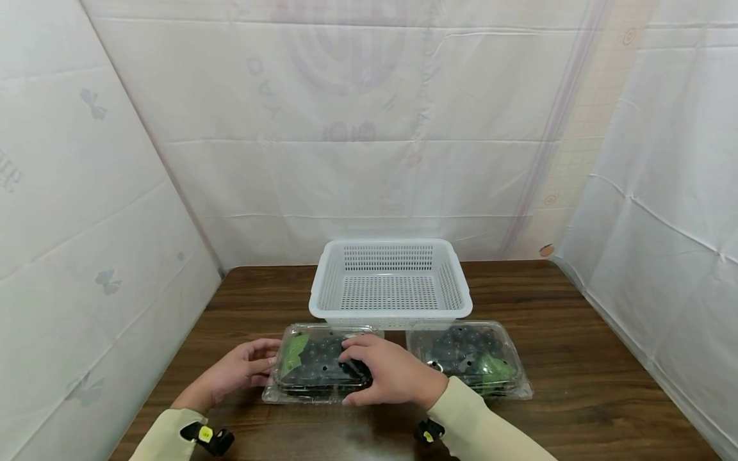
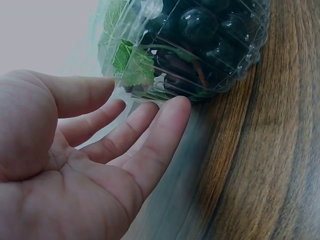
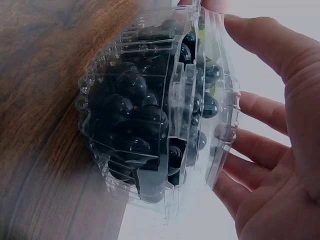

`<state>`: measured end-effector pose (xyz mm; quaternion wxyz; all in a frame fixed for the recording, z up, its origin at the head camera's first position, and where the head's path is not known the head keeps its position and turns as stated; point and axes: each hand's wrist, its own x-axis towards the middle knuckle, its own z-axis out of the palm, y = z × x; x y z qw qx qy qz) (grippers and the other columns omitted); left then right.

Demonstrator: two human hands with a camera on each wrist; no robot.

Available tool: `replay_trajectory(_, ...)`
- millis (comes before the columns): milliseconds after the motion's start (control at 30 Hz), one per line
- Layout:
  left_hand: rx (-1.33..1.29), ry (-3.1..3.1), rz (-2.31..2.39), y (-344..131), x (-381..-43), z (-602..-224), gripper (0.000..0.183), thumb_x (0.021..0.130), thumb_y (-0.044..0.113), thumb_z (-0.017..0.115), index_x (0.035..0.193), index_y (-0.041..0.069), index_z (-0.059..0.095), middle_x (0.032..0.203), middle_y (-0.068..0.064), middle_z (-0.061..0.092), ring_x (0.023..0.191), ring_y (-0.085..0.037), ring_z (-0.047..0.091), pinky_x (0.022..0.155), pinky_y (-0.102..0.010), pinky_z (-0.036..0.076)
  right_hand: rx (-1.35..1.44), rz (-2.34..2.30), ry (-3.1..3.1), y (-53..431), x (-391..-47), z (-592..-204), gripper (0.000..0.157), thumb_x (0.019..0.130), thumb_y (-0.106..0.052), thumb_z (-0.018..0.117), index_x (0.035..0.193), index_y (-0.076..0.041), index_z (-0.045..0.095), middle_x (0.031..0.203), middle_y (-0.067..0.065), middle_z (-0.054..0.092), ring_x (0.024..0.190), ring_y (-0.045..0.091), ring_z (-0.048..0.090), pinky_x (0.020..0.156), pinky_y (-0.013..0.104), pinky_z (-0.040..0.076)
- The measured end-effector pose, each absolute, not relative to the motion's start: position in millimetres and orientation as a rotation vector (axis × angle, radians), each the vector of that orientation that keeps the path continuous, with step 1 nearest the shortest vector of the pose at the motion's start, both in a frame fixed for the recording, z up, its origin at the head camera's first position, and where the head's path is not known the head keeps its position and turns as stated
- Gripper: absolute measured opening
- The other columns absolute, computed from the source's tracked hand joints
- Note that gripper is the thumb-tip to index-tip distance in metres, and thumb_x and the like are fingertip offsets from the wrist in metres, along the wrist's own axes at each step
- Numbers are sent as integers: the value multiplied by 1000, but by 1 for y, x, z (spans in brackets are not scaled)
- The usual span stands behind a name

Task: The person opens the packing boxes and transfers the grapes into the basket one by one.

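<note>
A clear plastic clamshell box of black grapes (image 1: 319, 366), with a green leaf at its left end, sits on the table before me. At its left edge is my left hand (image 1: 239, 371); the left wrist view shows the fingers (image 2: 160, 145) loosely extended at the box's end, and whether they touch it I cannot tell. My right hand (image 1: 394, 371) rests over the right part of the lid. In the right wrist view its straight fingers (image 3: 260, 147) lie against the lid, and its thumb (image 3: 270, 37) is near the lid's edge. The lid is down.
A second clear box of black grapes (image 1: 469, 358) stands to the right, partly behind my right forearm. Behind both boxes is a white perforated plastic basket (image 1: 392, 314). The dark wooden table (image 1: 576, 358) is bordered by pale printed sheets (image 1: 369, 179) at the back and sides.
</note>
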<state>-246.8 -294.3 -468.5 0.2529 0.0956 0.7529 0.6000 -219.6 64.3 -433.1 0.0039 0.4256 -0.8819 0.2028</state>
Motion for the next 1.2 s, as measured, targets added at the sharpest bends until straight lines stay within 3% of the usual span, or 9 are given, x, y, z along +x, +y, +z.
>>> replay_trajectory(167,257,2014,1645,-296,-246,-469,65,107,19,56,156,-10,26,132,-13,61,108,-18,66,91,-38,59,1320,631,-2767,62,-217,-433,58,88,-53,76,134,-20,65,152,1,54,139,17,53,104,32,52)
replay_trajectory(333,281,1967,1661,-300,-246,-471,69,105,18,59,157,-9,23,151,-24,46,119,-16,63,96,-40,57,1307,626,-2761,60,-216,-432,55,89,-48,78,133,-18,66,150,2,55,137,18,54,103,32,53)
replay_trajectory(700,317,1872,1725,-303,-245,-479,74,103,12,61,159,-8,17,156,-25,37,122,-17,62,99,-38,56,1281,597,-2787,59,-216,-432,52,89,-46,78,132,-19,66,149,0,56,136,16,55,103,31,53)
replay_trajectory(933,301,1882,1710,-300,-246,-480,74,104,15,61,159,-9,17,155,-18,43,122,-14,62,99,-38,56,1284,554,-2749,57,-215,-432,52,88,-47,80,130,-18,67,146,1,58,135,16,55,103,30,53)
replay_trajectory(1200,273,1918,1679,-297,-245,-477,70,104,18,61,157,-10,24,139,-7,57,116,-13,64,96,-37,57,1269,439,-2672,50,-215,-434,53,86,-49,81,128,-19,68,139,1,62,131,16,58,100,28,54)
